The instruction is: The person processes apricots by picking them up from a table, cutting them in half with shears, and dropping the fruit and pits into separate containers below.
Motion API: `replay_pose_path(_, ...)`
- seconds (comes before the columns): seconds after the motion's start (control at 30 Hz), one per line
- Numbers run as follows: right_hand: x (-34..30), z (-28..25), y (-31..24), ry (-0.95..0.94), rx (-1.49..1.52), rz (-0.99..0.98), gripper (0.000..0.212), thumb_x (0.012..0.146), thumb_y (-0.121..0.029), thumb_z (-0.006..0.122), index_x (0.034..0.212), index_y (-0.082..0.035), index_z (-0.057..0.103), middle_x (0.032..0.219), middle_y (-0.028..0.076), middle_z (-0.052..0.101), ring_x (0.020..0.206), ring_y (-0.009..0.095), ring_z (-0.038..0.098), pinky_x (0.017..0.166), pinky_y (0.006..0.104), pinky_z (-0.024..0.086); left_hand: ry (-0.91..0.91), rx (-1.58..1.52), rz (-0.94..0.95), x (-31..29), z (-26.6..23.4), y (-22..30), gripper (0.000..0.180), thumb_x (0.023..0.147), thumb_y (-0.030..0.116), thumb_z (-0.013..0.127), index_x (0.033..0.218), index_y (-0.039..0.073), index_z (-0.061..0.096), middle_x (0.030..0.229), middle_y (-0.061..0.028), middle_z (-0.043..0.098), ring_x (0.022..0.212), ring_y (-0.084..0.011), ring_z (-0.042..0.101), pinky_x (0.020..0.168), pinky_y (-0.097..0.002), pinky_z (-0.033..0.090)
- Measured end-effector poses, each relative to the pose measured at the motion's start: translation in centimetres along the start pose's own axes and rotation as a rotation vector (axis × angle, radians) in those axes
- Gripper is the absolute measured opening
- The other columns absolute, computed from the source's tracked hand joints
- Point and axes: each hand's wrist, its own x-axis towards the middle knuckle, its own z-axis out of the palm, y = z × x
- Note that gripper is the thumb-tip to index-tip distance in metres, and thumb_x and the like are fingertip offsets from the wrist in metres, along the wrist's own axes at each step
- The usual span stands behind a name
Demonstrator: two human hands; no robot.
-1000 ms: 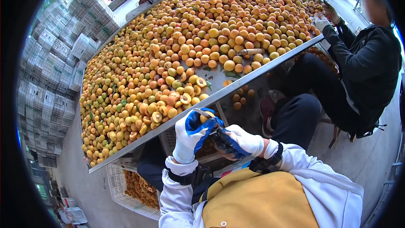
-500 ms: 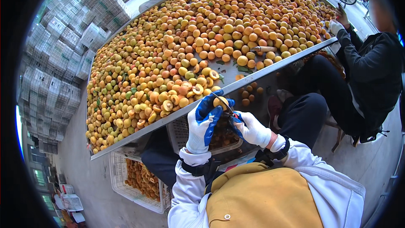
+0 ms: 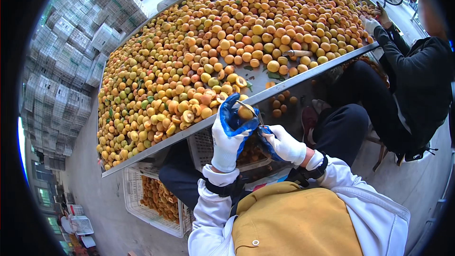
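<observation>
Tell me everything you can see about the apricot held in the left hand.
The apricot is small, round and yellow-orange, its skin smooth and matte. It sits upright in the curled fingers of the left hand, which wears a white glove with a blue coating. A thin blade from the right hand lies against its upper side. It is held just below the metal table's edge.

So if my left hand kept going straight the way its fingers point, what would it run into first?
Past the apricot that the left hand grips, probably the metal rim of the table, then the piled apricots; depth is hard to judge.
</observation>
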Motion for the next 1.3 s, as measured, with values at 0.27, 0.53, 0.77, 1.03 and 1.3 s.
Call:
replay_pose_path(0.27,-0.9,-0.9,-1.0,-0.242,0.496,0.263,0.041,0.107,-0.039,0.048,0.084,-0.007,0.057,0.066,-0.002,0.049,0.053,0.008,0.046,0.044,0.025,0.037,0.032,-0.155,-0.174,-0.5,0.2,0.4,0.029,0.091,0.001,0.071,0.117,-0.004,0.058,0.1,-0.0104,0.07,0.093,-0.0186,0.07,0.086,-0.0295,0.056)
replay_pose_path(0.53,-0.7,-1.0,0.6,-0.519,0.88,0.258,0.04,0.104,-0.043,0.051,0.09,-0.006,0.057,0.067,0.002,0.05,0.049,0.012,0.049,0.04,0.0246,0.036,-0.121,-0.268,-0.111,-0.9,0.0,0.2,0.03,0.098,0.011,0.062,0.123,-0.004,0.056,0.106,-0.0215,0.071,0.102,-0.031,0.071,0.089,-0.0371,0.056)
replay_pose_path(0.77,0.5,-3.5,-1.8,0.199,0.487,-0.017,0.02,0.101,-0.024,0.057,0.105,-0.005,0.062,0.078,0.002,0.06,0.053,0.01,0.052,0.045,0.0217,0.039,-0.026,0.155,0.07,-0.5,0.0,0.2,0.039,0.091,0.002,0.071,0.125,-0.004,0.054,0.112,-0.0126,0.068,0.104,-0.02,0.067,0.093,-0.0293,0.052)
replay_pose_path(1.03,-0.1,-2.5,-4.8,0.192,0.228,0.026,0.025,0.099,-0.021,0.065,0.116,-0.003,0.065,0.101,-0.001,0.065,0.092,0.006,0.057,0.082,0.0248,0.048,-0.129,0.998,0.585,-1.2,1.9,0.8,0.051,0.081,0.015,0.074,0.127,-0.002,0.056,0.119,-0.0259,0.061,0.112,-0.0491,0.058,0.1,-0.0538,0.046)
replay_pose_path(1.3,0.6,-2.2,-1.6,0.318,0.078,-0.175,0.028,0.102,-0.022,0.059,0.113,0.003,0.063,0.093,0.003,0.069,0.088,0.008,0.057,0.08,0.0269,0.051,0.018,1.119,0.746,-0.7,3.6,-1.9,0.044,0.084,0.027,0.067,0.117,-0.001,0.059,0.089,-0.0176,0.06,0.075,-0.0381,0.06,0.07,-0.049,0.049)
